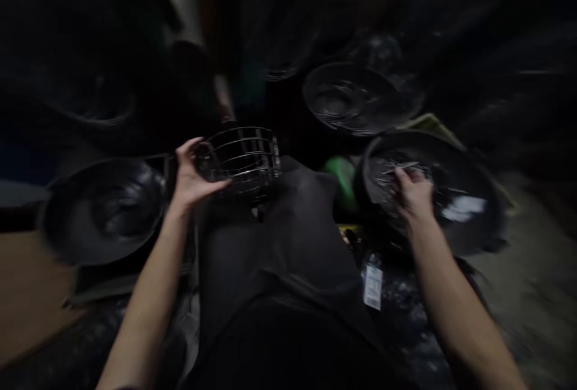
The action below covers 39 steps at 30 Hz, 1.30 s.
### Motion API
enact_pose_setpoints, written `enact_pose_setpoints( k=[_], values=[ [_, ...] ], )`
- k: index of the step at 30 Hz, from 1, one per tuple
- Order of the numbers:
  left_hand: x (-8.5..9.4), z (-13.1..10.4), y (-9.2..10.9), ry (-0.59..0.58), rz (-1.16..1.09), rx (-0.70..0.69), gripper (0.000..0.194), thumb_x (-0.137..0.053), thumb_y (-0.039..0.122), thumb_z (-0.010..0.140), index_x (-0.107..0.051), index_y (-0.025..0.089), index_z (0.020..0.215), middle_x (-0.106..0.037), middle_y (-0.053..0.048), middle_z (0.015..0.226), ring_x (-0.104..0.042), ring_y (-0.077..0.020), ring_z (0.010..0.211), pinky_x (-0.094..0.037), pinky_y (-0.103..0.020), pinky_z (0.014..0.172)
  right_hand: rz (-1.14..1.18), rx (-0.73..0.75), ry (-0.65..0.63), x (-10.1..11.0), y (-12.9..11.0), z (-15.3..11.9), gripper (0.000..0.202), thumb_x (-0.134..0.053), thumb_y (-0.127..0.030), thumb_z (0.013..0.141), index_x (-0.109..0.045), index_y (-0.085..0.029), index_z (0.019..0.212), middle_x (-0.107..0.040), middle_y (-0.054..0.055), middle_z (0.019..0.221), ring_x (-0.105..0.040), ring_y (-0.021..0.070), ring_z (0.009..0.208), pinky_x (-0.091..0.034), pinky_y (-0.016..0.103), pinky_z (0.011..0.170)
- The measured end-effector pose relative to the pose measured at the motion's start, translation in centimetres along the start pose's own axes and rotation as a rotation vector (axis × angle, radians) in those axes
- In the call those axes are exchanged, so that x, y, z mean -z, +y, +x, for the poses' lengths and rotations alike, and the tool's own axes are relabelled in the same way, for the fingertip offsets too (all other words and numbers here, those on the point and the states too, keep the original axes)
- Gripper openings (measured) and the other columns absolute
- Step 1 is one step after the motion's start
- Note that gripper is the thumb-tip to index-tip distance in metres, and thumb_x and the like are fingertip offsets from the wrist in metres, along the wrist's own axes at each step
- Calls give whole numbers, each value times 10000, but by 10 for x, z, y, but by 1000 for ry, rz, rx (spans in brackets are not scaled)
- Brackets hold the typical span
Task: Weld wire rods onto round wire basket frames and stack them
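Note:
The picture is dark and blurred. My left hand [192, 175] grips the left side of a round wire cage [243, 155] that rests on my dark-trousered knee [293, 216]. My right hand [412, 193] reaches into a black round basin [469, 167] on the right, fingers down among thin metal pieces [399, 169]. Whether it pinches one I cannot tell.
A black bowl-shaped tub [103, 210] sits at the left. Shiny round wire guards [351, 98] lie behind the basin. A green object [343, 178] is beside my knee. A white tag [373, 285] lies on dark plastic at lower right. Brown floor shows at the lower left.

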<state>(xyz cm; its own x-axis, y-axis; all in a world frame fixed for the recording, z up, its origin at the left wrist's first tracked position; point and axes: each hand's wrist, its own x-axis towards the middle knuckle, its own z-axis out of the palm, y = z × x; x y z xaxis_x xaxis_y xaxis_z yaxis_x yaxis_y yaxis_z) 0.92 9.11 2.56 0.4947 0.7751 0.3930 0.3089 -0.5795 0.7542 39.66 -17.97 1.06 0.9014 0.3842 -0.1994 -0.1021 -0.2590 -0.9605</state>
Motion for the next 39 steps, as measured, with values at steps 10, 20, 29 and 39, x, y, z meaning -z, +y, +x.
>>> enact_pose_setpoints(
  k=[10, 20, 29, 39],
  values=[
    [-16, 7, 43, -214, 344, -220, 649, -846, 425, 593, -585, 206, 1146, -461, -156, 1327, -439, -350, 1256, -361, -542, 1090, -379, 194, -1270, -161, -99, -102, 313, -689, -355, 733, -717, -161, 977, -705, 17, 781, -625, 140, 703, -474, 253, 657],
    [11, -7, 40, -177, 274, -132, 646, -856, 386, 597, -598, 209, 1162, -448, -149, 1345, -436, -347, 1262, -412, -514, 1072, -1155, 1266, -939, -197, -98, -136, 477, -486, -445, 955, -555, -228, 1374, -670, 74, 1250, -710, 239, 929, -473, 293, 606],
    [14, 7, 37, -94, 203, -69, 645, -861, 330, 590, -595, 221, 1167, -443, -125, 1342, -438, -344, 1275, -423, -532, 1082, -1394, 1412, -761, -209, -107, -136, 506, -296, -341, 1014, -415, -188, 1481, -497, 116, 1434, -722, 218, 784, -461, 312, 506],
    [6, 7, 38, -72, 149, -49, 647, -868, 317, 582, -601, 214, 1162, -441, -128, 1342, -435, -334, 1278, -429, -523, 1084, -1333, 1536, -640, -200, -96, -126, 448, -417, -174, 958, -557, -238, 1378, -587, 66, 1340, -683, 140, 622, -460, 256, 514]
  ],
)
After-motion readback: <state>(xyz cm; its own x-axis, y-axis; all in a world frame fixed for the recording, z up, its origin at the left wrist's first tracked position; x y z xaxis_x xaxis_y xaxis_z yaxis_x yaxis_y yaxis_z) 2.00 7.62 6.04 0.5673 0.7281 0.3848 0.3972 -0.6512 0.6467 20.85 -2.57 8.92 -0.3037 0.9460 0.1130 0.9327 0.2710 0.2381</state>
